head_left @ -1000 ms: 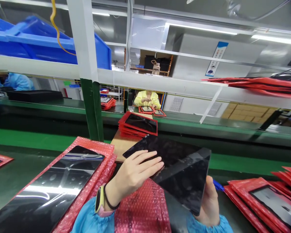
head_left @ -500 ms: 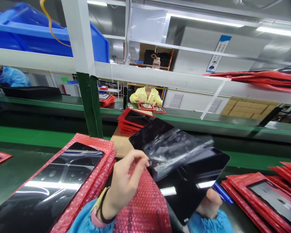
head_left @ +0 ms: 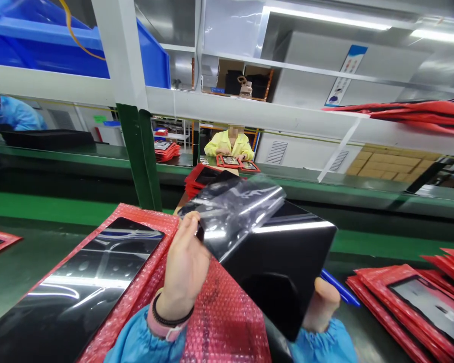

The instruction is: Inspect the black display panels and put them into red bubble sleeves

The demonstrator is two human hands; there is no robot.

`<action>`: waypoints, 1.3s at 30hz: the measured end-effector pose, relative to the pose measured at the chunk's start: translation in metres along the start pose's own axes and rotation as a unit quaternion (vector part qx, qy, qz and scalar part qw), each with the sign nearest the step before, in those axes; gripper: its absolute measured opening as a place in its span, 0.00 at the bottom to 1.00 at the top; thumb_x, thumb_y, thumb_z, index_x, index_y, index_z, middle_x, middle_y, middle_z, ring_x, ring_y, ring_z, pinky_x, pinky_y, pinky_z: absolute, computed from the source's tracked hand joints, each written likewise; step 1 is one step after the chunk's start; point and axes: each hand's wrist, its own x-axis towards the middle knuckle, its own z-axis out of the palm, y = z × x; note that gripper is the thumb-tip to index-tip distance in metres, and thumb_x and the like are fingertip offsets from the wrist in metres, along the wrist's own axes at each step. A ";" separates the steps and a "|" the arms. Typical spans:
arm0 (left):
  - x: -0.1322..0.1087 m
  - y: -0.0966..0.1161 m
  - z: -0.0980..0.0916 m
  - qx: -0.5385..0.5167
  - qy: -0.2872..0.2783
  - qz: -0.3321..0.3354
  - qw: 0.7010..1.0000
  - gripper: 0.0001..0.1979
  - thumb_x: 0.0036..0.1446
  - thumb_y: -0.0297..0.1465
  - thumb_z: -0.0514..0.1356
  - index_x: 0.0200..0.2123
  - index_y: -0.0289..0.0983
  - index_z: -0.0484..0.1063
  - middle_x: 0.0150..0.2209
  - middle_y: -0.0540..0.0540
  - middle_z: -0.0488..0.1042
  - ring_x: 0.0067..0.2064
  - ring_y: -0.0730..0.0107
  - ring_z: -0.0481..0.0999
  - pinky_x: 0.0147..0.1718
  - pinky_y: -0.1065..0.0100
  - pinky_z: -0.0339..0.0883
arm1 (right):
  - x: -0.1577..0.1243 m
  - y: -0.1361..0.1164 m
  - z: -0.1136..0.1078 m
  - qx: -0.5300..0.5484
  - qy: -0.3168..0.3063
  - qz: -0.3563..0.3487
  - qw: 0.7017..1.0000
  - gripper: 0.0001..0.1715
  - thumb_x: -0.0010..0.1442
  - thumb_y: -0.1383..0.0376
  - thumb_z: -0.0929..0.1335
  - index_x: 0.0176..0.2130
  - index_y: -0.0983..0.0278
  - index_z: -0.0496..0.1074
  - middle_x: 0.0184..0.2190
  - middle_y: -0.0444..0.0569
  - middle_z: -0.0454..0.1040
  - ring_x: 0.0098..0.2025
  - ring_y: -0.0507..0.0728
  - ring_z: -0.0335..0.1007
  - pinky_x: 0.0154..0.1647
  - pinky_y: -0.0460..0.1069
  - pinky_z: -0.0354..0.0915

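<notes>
My right hand (head_left: 321, 305) grips a glossy black screen panel (head_left: 283, 252) by its lower right edge, and most of its fingers are hidden behind it. The panel is tilted up above a red bubble-wrap bag (head_left: 227, 317). A clear plastic film (head_left: 242, 204) covers the panel's upper left part, its free edge curled away from the glass. At the panel's left side my left hand (head_left: 185, 267) is closed on the film's edge, fingertips pressed together. To the left, another black panel (head_left: 98, 272) lies on stacked red bubble-wrap bags (head_left: 162, 224).
Red bags with grey-faced panels (head_left: 419, 307) are piled at right, near a blue pen-like object (head_left: 340, 287). Behind my panel stands another red stack (head_left: 194, 181). A green post (head_left: 138, 156) rises beyond. A person in yellow (head_left: 230, 143) works across the line.
My left hand has moved left and up, drawing the clear film toward the panel's upper left, so more bare black glass shows. The panel has shifted slightly left and turned in my right hand.
</notes>
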 end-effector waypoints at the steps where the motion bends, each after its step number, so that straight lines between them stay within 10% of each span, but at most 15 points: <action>1: -0.001 0.003 0.000 -0.014 0.007 0.014 1.000 0.05 0.58 0.27 0.59 0.34 0.37 0.76 0.40 0.50 0.75 0.44 0.75 0.73 0.47 0.74 0.66 | 0.000 -0.001 0.007 0.036 -0.002 0.002 0.999 0.17 0.46 0.48 0.72 0.38 0.47 0.78 0.40 0.40 0.81 0.45 0.66 0.76 0.48 0.61 0.70; 4: -0.004 0.012 -0.001 -0.034 0.011 0.088 0.995 0.04 0.59 0.30 0.59 0.35 0.40 0.74 0.39 0.52 0.74 0.44 0.72 0.72 0.48 0.68 0.67 | -0.003 -0.006 0.026 0.100 -0.024 -0.017 0.995 0.29 0.46 0.65 0.75 0.49 0.48 0.74 0.56 0.40 0.72 0.58 0.62 0.66 0.56 0.58 0.66; 10: -0.008 0.019 -0.006 -0.008 0.021 0.194 0.981 0.03 0.59 0.31 0.59 0.35 0.42 0.73 0.36 0.52 0.69 0.43 0.72 0.71 0.49 0.67 0.66 | -0.014 -0.010 0.047 0.065 -0.096 -0.024 0.993 0.35 0.49 0.68 0.75 0.54 0.49 0.70 0.61 0.46 0.65 0.56 0.67 0.67 0.40 0.60 0.76; 19: -0.019 0.018 -0.002 -0.003 0.011 0.208 0.978 0.03 0.60 0.32 0.58 0.34 0.42 0.72 0.34 0.51 0.68 0.40 0.71 0.71 0.43 0.68 0.69 | -0.014 -0.009 0.048 0.030 -0.038 -0.041 0.998 0.27 0.55 0.65 0.73 0.54 0.51 0.71 0.55 0.45 0.73 0.57 0.63 0.67 0.61 0.59 0.60; 34: -0.002 0.026 -0.003 -0.046 0.026 0.193 0.980 0.07 0.60 0.27 0.56 0.33 0.40 0.74 0.34 0.54 0.75 0.37 0.77 0.74 0.39 0.75 0.69 | -0.023 -0.015 0.043 0.084 -0.097 0.000 0.992 0.23 0.54 0.63 0.72 0.51 0.53 0.74 0.43 0.48 0.80 0.49 0.65 0.74 0.54 0.62 0.64; 39: 0.000 0.026 -0.004 -0.032 0.036 0.187 0.981 0.05 0.59 0.28 0.57 0.33 0.41 0.73 0.36 0.54 0.75 0.39 0.74 0.74 0.42 0.70 0.69 | -0.025 -0.017 0.046 0.005 -0.083 -0.029 0.996 0.23 0.48 0.63 0.76 0.45 0.52 0.76 0.27 0.43 0.78 0.34 0.60 0.75 0.37 0.53 0.69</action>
